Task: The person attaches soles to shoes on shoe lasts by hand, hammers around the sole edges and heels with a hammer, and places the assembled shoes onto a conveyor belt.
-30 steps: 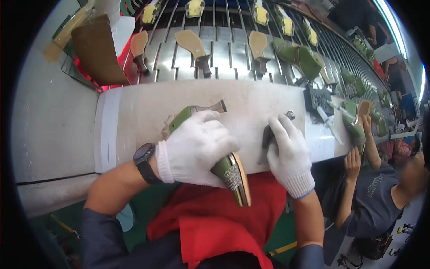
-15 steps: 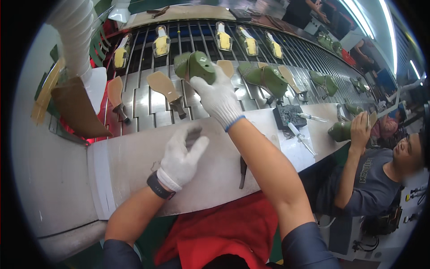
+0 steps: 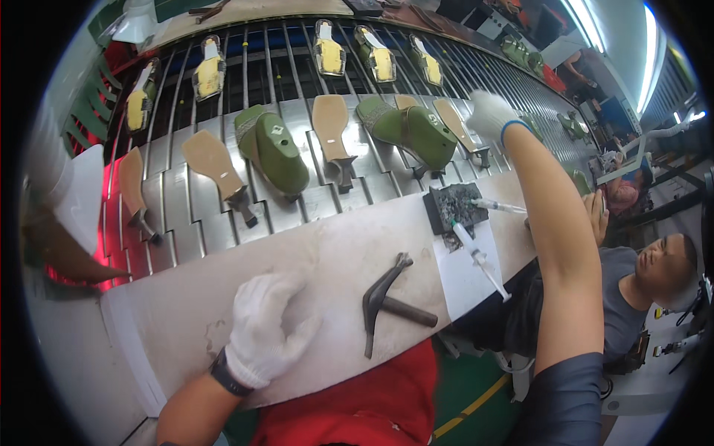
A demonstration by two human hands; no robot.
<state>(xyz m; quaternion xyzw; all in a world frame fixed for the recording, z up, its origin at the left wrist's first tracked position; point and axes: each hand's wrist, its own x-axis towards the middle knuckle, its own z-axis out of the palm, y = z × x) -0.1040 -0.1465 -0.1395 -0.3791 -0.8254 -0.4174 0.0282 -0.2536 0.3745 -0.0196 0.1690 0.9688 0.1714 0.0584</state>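
Note:
My right hand (image 3: 491,115), in a white knitted glove with a blue cuff, reaches over the slatted conveyor at the right; its fingers are blurred and partly hidden. Green shoe lasts (image 3: 526,126) show just beyond it. Nearer lie a last with a strap (image 3: 413,135) and another green last (image 3: 275,154). Between and beside them are tan heeled soles (image 3: 329,130). My left hand (image 3: 268,331), gloved, hovers over the worktop with thumb and fingers apart and nothing in it. A hammer (image 3: 387,297) with a long curved dark head lies to its right.
A dark block (image 3: 455,208) has two syringes (image 3: 480,260) leaning on it, above white paper (image 3: 462,286). Yellow-padded shoe pieces (image 3: 329,56) line the conveyor's far side. At the right sits a co-worker (image 3: 632,286). A white duct (image 3: 71,178) stands at the left.
My right hand has let go of a green last, now lying on the conveyor, and moved right. The view has shifted, bringing the hammer fully into sight. My left hand stays empty above the worktop.

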